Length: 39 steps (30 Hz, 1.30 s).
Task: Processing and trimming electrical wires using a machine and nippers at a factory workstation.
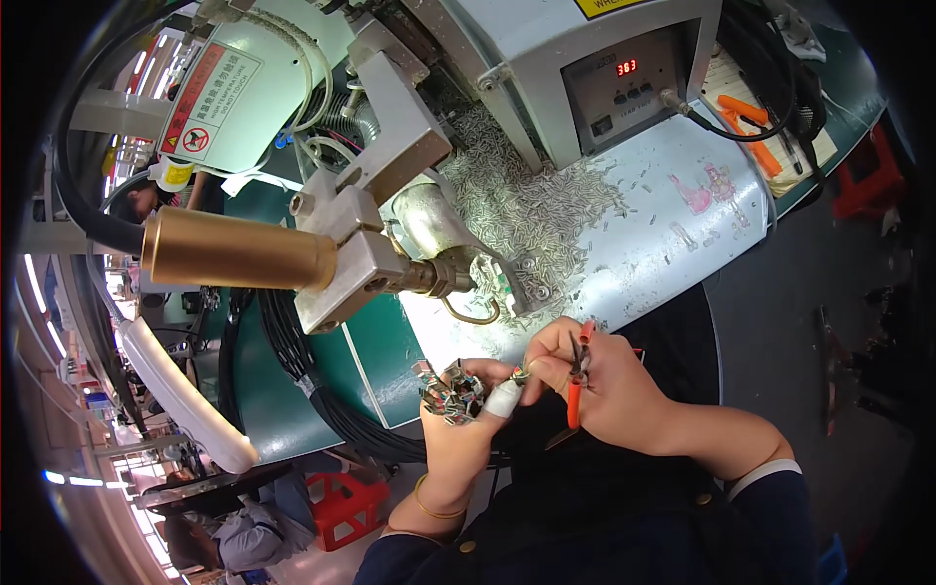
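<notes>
My left hand (456, 439) is closed around a bundle of cable ends (451, 392) with small metal tips and coloured wires. White tape (502, 399) wraps its thumb. Thin stripped wires (520, 373) stick up beside that thumb, and the fingertips of my right hand (624, 395) pinch at them. The right hand also keeps an orange-handled hand tool (574, 402), which looks like small cutters, tucked in its palm. Its dark metal part (576, 353) shows between the fingers. Both hands meet just below the machine's bright work spot (492, 278). Some fingers of each hand are hidden.
A machine with a brass-coloured cylinder (239, 249) and metal arm overhangs the bench. Small metal pieces (546, 195) litter the white sheet (682, 234). Black cables (341, 414) hang at left near a lamp (185, 395). Orange-handled tools (765, 156) lie far right. Another person (258, 531) sits lower left.
</notes>
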Motion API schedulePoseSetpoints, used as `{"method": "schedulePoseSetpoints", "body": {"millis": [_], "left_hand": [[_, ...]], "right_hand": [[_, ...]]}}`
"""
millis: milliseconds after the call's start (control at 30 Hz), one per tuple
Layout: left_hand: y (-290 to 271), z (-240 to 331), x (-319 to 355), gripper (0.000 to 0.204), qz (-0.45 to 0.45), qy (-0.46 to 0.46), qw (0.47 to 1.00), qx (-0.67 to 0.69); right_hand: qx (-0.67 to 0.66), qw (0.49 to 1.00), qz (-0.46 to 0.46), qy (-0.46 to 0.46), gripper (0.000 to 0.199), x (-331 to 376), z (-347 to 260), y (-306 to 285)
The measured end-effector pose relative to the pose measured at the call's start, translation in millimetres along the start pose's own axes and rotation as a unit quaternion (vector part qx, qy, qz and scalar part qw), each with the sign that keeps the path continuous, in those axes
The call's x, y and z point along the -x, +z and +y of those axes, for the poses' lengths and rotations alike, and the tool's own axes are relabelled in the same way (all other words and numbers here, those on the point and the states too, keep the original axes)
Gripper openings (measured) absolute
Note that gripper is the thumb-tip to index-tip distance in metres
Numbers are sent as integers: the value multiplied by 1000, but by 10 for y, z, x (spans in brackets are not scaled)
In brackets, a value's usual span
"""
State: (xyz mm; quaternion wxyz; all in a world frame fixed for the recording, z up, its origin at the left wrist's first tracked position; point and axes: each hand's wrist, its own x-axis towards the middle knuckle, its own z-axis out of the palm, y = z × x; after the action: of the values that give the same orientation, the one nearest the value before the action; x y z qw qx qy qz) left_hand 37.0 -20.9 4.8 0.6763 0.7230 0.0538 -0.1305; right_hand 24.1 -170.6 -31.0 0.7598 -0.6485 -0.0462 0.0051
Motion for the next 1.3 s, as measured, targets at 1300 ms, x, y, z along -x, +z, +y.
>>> {"method": "schedulePoseSetpoints", "body": {"millis": [1300], "left_hand": [[-103, 2, -733, 18, -97, -141, 970, 170]], "right_hand": [[128, 985, 112, 2, 22, -547, 118, -106]]}}
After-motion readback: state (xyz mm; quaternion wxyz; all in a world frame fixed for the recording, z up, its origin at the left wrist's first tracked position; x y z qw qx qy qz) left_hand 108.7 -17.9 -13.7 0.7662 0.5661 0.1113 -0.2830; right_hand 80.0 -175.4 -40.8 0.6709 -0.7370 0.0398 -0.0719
